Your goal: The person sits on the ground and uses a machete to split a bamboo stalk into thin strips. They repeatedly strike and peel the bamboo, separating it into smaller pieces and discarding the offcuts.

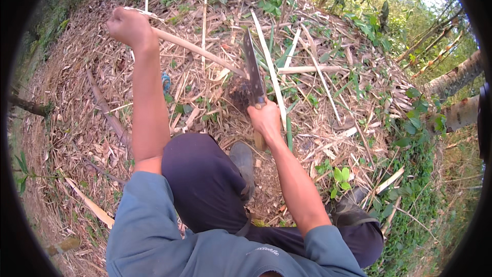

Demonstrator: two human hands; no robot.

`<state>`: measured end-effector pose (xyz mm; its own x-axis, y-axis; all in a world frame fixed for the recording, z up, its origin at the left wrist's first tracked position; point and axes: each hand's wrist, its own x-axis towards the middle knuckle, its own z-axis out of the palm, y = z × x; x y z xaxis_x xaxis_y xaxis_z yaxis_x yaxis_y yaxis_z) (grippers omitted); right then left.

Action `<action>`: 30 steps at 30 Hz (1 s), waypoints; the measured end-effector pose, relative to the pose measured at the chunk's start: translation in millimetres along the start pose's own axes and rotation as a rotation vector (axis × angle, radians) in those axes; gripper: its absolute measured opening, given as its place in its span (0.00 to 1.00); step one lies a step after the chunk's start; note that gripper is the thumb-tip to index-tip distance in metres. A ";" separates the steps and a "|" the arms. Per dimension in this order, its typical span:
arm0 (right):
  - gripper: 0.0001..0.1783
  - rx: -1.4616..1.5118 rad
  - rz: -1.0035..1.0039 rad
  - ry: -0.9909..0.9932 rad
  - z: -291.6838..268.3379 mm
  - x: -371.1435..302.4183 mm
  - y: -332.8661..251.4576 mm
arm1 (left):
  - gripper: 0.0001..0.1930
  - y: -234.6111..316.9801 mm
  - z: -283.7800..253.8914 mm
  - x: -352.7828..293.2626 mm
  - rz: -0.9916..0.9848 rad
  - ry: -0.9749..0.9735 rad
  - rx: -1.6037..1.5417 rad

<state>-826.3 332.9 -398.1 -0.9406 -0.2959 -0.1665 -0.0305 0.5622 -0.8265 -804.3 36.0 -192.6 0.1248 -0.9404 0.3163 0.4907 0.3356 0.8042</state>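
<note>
The work surface is sloping ground (pixel 77 118) outdoors, covered with dry leaves, pale chips and small green plants. Green brush (pixel 359 10) borders the far edge of the ground; two tree trunks (pixel 456 77) stand at its right edge, with leafy creepers (pixel 410 200) below them. At the near edge, the person sits or squats, with a dark boot (pixel 242 166) planted near the middle of the ground. The left hand (pixel 129 26) is closed in a fist around one end of a peeled stick (pixel 195 48), raised toward the far left corner of the ground. The stick slants down to the right; its lower end is at a dark clump (pixel 239 95) in the middle, just beside the knife (pixel 252 64). Contact between stick and blade cannot be confirmed. The right hand (pixel 265 118) grips the knife by its handle, with the broad, dark blade pointing toward the far edge. A long pale strip (pixel 270 64) lies immediately right of the blade. Further right, a short pale stick (pixel 310 70) lies crosswise. A small blue item (pixel 166 82) rests to the left of the clump; its kind cannot be determined.
</note>
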 end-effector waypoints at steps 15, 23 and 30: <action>0.14 0.032 0.015 -0.008 -51.3 -7.0 -10.0 | 0.10 -26.5 -44.8 -0.6 -0.274 0.145 -0.064; 0.22 -0.210 0.001 -0.080 -36.1 9.8 -7.8 | 0.18 -159.1 -181.2 22.5 -0.587 0.456 0.226; 0.29 -0.333 -0.026 -0.047 -41.0 10.7 -6.0 | 0.24 -116.5 -177.3 -62.7 0.799 -0.208 1.511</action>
<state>-850.1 358.0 -372.9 -0.9217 -0.3442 -0.1791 -0.1703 0.7735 -0.6105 -716.4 46.2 -395.4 -0.2497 -0.5467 0.7992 -0.8307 0.5450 0.1133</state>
